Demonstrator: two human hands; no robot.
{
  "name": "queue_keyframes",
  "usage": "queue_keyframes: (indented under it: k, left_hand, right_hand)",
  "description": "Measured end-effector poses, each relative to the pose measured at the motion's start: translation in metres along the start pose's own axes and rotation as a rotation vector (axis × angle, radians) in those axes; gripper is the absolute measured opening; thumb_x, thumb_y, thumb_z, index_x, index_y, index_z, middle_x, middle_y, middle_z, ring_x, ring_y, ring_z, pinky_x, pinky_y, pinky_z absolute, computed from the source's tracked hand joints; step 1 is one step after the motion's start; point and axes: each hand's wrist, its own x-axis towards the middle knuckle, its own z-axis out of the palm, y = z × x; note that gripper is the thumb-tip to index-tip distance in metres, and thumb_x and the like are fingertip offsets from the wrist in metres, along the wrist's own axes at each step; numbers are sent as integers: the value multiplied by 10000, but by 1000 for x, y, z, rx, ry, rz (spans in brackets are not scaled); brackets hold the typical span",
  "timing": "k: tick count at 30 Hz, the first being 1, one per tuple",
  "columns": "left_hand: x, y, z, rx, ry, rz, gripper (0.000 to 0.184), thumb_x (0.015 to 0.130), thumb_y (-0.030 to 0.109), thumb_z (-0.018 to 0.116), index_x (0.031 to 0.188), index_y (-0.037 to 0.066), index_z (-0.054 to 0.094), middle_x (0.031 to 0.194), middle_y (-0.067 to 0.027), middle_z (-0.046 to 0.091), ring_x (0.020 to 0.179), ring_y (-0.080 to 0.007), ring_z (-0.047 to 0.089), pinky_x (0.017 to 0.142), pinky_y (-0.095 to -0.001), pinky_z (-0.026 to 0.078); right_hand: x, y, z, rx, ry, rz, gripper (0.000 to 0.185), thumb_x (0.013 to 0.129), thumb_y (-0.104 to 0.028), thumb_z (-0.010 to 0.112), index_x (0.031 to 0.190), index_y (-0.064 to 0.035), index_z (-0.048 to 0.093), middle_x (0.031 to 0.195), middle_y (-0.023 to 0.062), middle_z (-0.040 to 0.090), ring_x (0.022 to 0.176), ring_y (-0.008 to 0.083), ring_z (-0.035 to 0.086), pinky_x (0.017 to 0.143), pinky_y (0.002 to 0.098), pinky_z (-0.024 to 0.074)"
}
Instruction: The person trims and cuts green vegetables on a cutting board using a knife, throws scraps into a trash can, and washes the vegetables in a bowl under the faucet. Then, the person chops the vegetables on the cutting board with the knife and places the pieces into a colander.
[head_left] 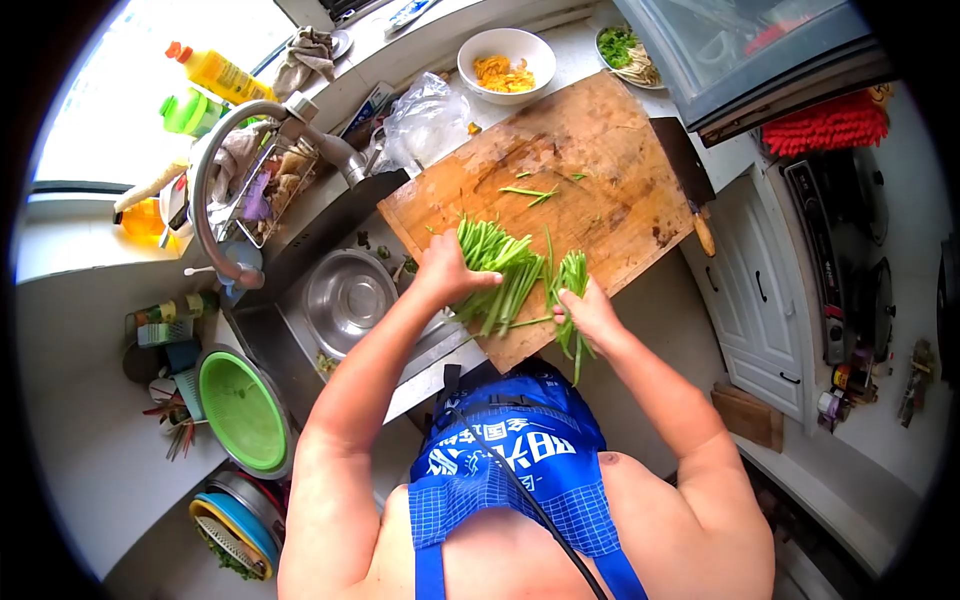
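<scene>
A pile of cut green stalks (500,262) lies on the near left part of the wooden cutting board (610,150). My left hand (443,270) grips the pile from its left side, thumb across the top and some fingertips hidden. In my right hand (592,313) is a smaller bunch of green stalks (571,275), with its lower ends hanging past the board's near edge. The fingers are closed around that bunch. A few loose stalk pieces (540,194) are scattered farther up the board.
A cleaver (683,165) lies at the board's right edge. Left of the board, a steel basin (350,300) sits in the sink under a curved faucet (205,180). Behind are a white bowl (507,95) of orange-yellow food and a plastic bag (425,120). A green basket (240,410) stands lower left.
</scene>
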Motion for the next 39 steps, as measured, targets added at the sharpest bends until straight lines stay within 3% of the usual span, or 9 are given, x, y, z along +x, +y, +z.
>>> queue_keyframes:
  k: [4, 8, 14, 16, 23, 30, 34, 37, 39]
  left_hand:
    - [-9, 7, 34, -358, 46, -46, 893, 552, 414, 846, 1153, -71, 397, 1085, -262, 565, 1028, -364, 570, 886, -411, 460]
    - [-14, 11, 51, -678, 135, -74, 842, 560, 341, 841, 1160, -63, 408, 1091, -243, 570, 1033, -346, 574, 901, -398, 452]
    - [-11, -5, 69, -1140, 62, -105, 708, 583, 225, 831, 1118, -47, 457, 1042, -171, 596, 955, -229, 594, 827, -346, 487]
    - [-30, 7, 36, -1390, -3, -20, 375, 687, 44, 721, 1024, -5, 563, 912, -77, 630, 820, -155, 605, 746, -309, 506]
    - [-35, -21, 54, -1523, 143, -69, 357, 704, 55, 723, 1021, 3, 568, 913, -69, 624, 838, -151, 603, 764, -299, 501]
    - [-108, -97, -42, -1612, 215, -56, 463, 745, 97, 717, 1143, 6, 497, 1051, -96, 600, 941, -186, 605, 827, -317, 500]
    - [-120, -171, -41, -1601, 362, -246, 422, 780, 114, 704, 1137, 12, 503, 1051, -102, 600, 936, -195, 610, 795, -335, 519]
    - [-120, -219, -29, -1616, 370, -306, 393, 810, 141, 679, 1138, 9, 508, 1053, -110, 602, 940, -204, 612, 793, -343, 520]
    - [-119, -239, -19, -1467, 419, -585, 431, 828, 179, 664, 1168, -14, 484, 1077, -130, 595, 960, -222, 608, 797, -353, 519]
  right_hand:
    - [5, 3, 54, 209, 30, -155, 265, 880, -33, 528, 1139, -32, 474, 963, 58, 597, 846, 153, 590, 703, 292, 495]
    - [1, -25, 70, 432, -112, -28, 193, 869, -33, 498, 1053, -16, 556, 922, 89, 632, 821, 181, 621, 729, 307, 515]
    - [17, -27, 61, 448, -262, 231, 276, 878, -193, 489, 1078, -13, 552, 1018, 137, 615, 911, 256, 615, 826, 415, 509]
    - [11, -39, 67, 389, -259, 260, 316, 866, -211, 479, 1100, -10, 547, 1039, 144, 611, 927, 264, 612, 846, 425, 501]
    - [1, -54, 104, 325, -359, 286, 353, 872, -238, 462, 1134, -10, 529, 1050, 137, 609, 941, 247, 610, 852, 392, 500]
    - [-3, -60, 220, 92, -476, 175, 262, 863, -213, 537, 1042, -21, 544, 962, 116, 617, 869, 220, 629, 787, 356, 527]
    - [25, -40, 296, 139, -640, 381, 277, 875, -139, 516, 1094, 29, 501, 938, 123, 605, 813, 226, 636, 708, 357, 548]
    - [37, -25, 335, -1, -693, 302, 394, 856, -155, 550, 1173, 67, 474, 1038, 172, 595, 924, 253, 621, 795, 366, 522]
    - [48, -12, 349, -459, -380, 93, 560, 809, -172, 619, 1252, 105, 419, 1153, 222, 556, 1047, 280, 574, 892, 356, 467]
